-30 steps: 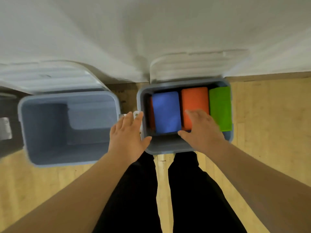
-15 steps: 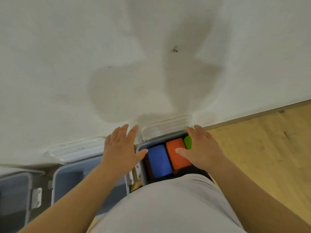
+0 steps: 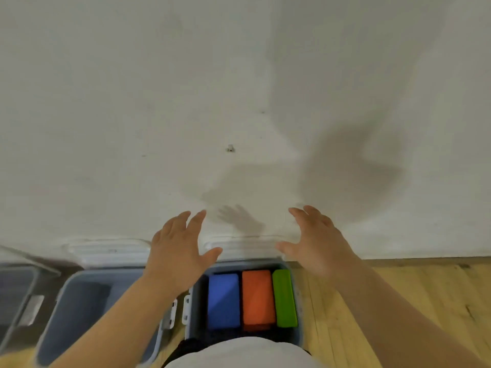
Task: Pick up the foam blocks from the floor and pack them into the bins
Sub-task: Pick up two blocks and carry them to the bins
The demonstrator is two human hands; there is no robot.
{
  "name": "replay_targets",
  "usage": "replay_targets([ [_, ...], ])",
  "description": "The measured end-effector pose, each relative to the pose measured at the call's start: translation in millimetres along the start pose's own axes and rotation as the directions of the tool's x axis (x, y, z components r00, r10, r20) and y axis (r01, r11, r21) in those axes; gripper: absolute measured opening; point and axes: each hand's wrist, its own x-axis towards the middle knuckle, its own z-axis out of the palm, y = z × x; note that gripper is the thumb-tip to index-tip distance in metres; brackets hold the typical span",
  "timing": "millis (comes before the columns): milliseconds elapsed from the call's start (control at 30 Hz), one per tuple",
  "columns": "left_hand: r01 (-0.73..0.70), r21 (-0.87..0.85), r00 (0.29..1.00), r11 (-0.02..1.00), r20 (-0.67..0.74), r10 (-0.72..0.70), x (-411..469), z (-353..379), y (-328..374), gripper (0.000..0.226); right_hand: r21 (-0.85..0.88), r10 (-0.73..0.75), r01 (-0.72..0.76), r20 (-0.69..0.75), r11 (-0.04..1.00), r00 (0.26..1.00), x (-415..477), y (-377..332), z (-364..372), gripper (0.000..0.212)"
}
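A grey bin (image 3: 297, 333) stands against the wall with a blue foam block (image 3: 223, 300), an orange foam block (image 3: 257, 298) and a green foam block (image 3: 284, 298) side by side inside it. Its pale lid (image 3: 239, 247) leans open against the wall. My left hand (image 3: 178, 251) hovers above the bin's left rim, fingers spread, holding nothing. My right hand (image 3: 316, 244) hovers above the bin's back right corner, fingers apart and empty. Both hands are level with the raised lid.
A second grey bin (image 3: 66, 293) stands open to the left with nothing visible inside, its lid (image 3: 106, 249) against the wall. A darker bin (image 3: 13, 301) sits at the far left edge. Wooden floor (image 3: 398, 301) stretches to the right. A white wall (image 3: 239, 102) fills the upper view.
Both hands have lifted off the blocks and risen towards the lid at the wall. The view has tilted up from the bins to the wall.
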Motion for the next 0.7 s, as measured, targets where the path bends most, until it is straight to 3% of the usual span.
replay_targets([
  [200,0.270,-0.009,0.960,0.963,0.075,-0.269,-50,21,14,0.088,-0.091,-0.177,0.201,0.223,0.975,0.959,27,3,14,0.094],
  [400,0.535,-0.083,0.841,0.841,0.141,-0.522,-137,45,-3,0.089,-0.156,-0.342,0.433,0.406,0.888,0.847,19,-36,57,0.092],
  [567,0.733,-0.146,0.680,0.664,0.138,-0.720,-230,64,-13,0.086,-0.199,-0.458,0.631,0.533,0.750,0.712,-12,-82,97,0.091],
  [700,0.867,-0.218,0.486,0.448,0.167,-0.858,-339,91,-2,0.084,-0.203,-0.544,0.815,0.655,0.542,0.525,-72,-125,149,0.092],
])
